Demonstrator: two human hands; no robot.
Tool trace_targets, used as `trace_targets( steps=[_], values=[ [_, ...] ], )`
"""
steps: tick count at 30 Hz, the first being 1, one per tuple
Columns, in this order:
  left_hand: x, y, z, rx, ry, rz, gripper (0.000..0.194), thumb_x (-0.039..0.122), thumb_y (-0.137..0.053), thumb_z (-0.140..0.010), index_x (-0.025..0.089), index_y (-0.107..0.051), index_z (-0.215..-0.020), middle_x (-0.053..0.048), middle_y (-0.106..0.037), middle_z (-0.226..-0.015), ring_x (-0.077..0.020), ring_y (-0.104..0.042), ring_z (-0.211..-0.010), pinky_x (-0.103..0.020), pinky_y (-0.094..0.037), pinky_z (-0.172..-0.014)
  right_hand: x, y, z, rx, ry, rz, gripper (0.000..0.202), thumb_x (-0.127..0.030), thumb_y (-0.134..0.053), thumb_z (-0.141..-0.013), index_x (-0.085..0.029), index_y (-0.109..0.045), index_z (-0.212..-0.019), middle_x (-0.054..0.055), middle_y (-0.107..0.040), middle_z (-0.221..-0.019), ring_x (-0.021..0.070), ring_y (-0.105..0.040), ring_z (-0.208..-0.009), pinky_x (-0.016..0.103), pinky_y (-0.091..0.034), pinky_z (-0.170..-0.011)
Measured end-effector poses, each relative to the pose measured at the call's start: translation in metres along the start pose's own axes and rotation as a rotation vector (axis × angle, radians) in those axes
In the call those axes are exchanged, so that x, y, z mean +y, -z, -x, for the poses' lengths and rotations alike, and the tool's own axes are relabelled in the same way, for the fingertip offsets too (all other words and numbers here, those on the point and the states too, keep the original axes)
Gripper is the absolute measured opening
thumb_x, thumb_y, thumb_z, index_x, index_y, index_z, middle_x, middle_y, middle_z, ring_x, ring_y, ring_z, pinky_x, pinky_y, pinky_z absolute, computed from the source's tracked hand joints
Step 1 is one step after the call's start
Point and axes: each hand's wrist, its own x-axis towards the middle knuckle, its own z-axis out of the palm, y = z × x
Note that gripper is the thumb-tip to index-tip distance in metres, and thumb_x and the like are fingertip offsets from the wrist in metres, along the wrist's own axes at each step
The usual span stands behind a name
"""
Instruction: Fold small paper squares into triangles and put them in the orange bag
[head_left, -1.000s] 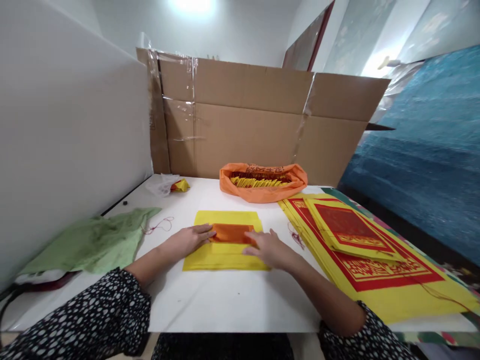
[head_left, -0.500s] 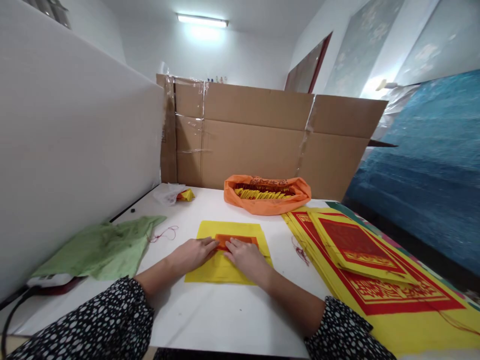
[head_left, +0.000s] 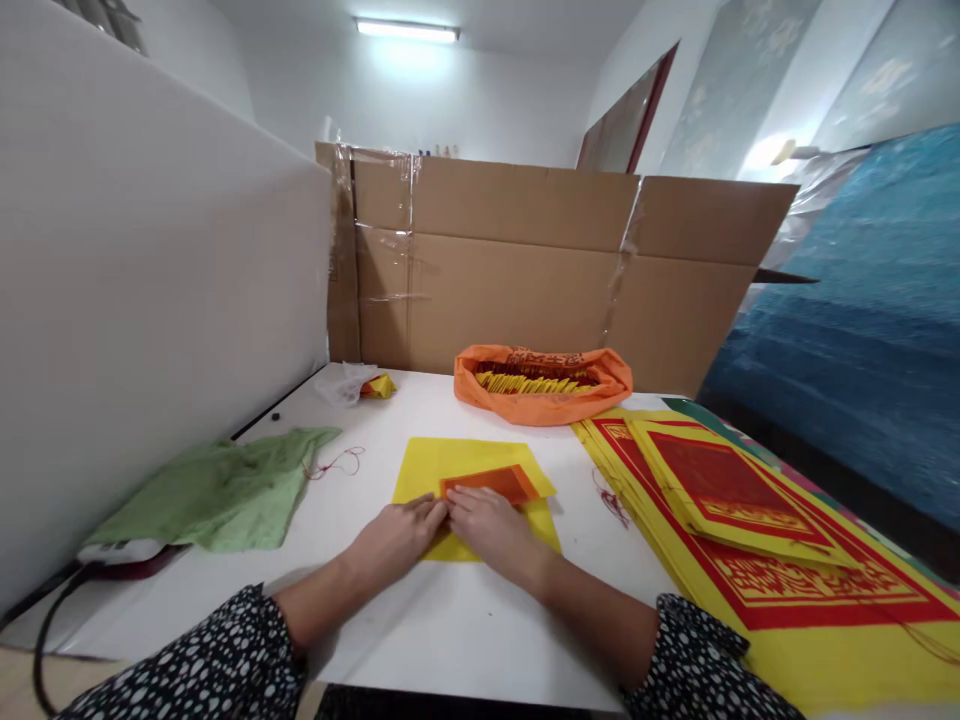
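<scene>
A yellow sheet (head_left: 465, 455) lies on the white table, with a smaller orange-red folded piece (head_left: 504, 484) on top, now tilted. At that piece's lower left corner my left hand (head_left: 401, 538) has its fingers bent together on the paper. My right hand (head_left: 491, 530) rests on the orange-red piece, fingers pressed together and its tips touching its left part. The two hands nearly meet, and what lies under the fingertips is hidden.
An orange bag (head_left: 540, 408) full of yellow-red pieces stands behind. Stacked yellow sheets with red prints (head_left: 817, 590) lie right. Left are a green cloth (head_left: 217, 495), red thread (head_left: 341, 462) and a plastic bag (head_left: 345, 383). A cardboard wall (head_left: 517, 270) stands at the back.
The orange-red piece has turned, its right side swinging up. My left hand has drawn toward me and its fingers have bent more. The view has shifted slightly.
</scene>
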Motion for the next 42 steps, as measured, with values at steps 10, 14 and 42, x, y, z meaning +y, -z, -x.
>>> trace_targets(
  steps=[10,14,42],
  values=[
    [-0.066,0.004,0.005,0.163,0.159,0.451,0.023,0.025,-0.048,-0.091,0.020,-0.070,-0.096,-0.003,-0.074,-0.100,-0.0175,-0.068,-0.092,-0.029,-0.052,-0.086,-0.018,0.007,-0.011,0.169,-0.203,-0.314,0.011,-0.020,-0.062,-0.086,-0.020,-0.069,-0.095,0.005,-0.069,-0.096,0.0188,-0.059,-0.097,0.030,-0.047,-0.087],
    [-0.056,0.004,0.003,0.228,0.264,0.502,0.019,0.026,-0.052,-0.088,0.021,-0.070,-0.090,-0.002,-0.074,-0.089,-0.0186,-0.067,-0.083,-0.028,-0.050,-0.079,-0.016,-0.002,-0.021,0.221,-0.422,-0.479,0.019,-0.024,-0.058,-0.088,-0.019,-0.061,-0.070,0.000,-0.060,-0.070,0.0150,-0.055,-0.068,0.024,-0.043,-0.063],
    [0.022,-0.046,0.007,0.184,0.150,-0.158,0.048,0.032,-0.038,-0.099,0.009,-0.044,-0.140,-0.020,-0.048,-0.141,-0.0358,-0.041,-0.133,-0.052,-0.035,-0.107,-0.003,-0.001,-0.017,-0.023,-0.485,-0.249,0.018,-0.021,-0.046,-0.096,-0.026,-0.063,-0.103,0.003,-0.065,-0.099,0.0171,-0.062,-0.086,0.025,-0.039,-0.069]
  ],
)
